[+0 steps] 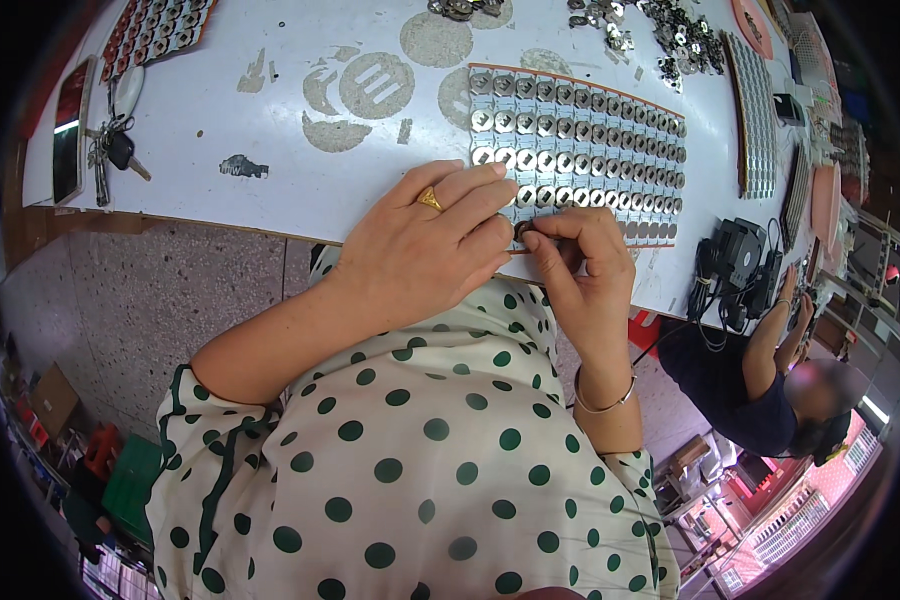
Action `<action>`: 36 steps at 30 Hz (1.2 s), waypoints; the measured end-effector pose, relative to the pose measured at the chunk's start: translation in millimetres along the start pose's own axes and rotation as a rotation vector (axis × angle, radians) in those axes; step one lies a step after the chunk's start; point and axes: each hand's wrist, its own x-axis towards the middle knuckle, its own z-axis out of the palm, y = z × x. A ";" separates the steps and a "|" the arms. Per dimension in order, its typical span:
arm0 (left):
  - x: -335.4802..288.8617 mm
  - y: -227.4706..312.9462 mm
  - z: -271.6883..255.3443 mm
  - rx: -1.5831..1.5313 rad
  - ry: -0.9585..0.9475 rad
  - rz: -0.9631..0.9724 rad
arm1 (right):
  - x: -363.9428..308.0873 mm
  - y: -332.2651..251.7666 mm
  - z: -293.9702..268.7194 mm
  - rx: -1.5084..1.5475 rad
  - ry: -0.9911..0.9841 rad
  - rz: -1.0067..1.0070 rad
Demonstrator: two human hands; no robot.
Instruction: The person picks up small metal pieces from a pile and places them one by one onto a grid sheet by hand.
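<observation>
A rectangular panel [598, 130] with a reddish edge lies near the table's front edge, bearing rows of small round silvery metal pieces with dark centres. My left hand [425, 235], a gold ring on one finger, is closed over the panel's near left corner. Its fingertips rest on the pieces and hide some of them; the thumb is mostly hidden. Just beside it, my right hand [585, 265] pinches a small dark round piece [521, 230] between thumb and forefinger at the panel's nearest row. Whether that piece is seated in the panel I cannot tell.
Loose metal pieces [685, 40] lie in heaps at the far side. More filled panels stand at far left [155, 35] and right [753, 115]. A phone [73, 130] and keys [120, 150] lie left. A black adapter [738, 255] with cables is right, near a co-worker [745, 375].
</observation>
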 end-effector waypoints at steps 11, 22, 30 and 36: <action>1.9 0.3 -2.4 -0.020 -0.031 -0.009 | -5.4 -9.9 5.0 -0.034 0.050 -0.020; 1.3 2.1 -3.9 -0.043 -0.022 -0.042 | 2.2 -0.3 -19.1 1.423 -0.169 0.595; 8.7 8.6 -9.0 -0.124 0.025 -0.092 | -2.5 13.3 -9.5 1.862 -0.276 0.551; 12.2 7.6 -9.0 -0.210 0.102 -0.072 | -3.7 15.1 -6.3 1.885 -0.263 0.558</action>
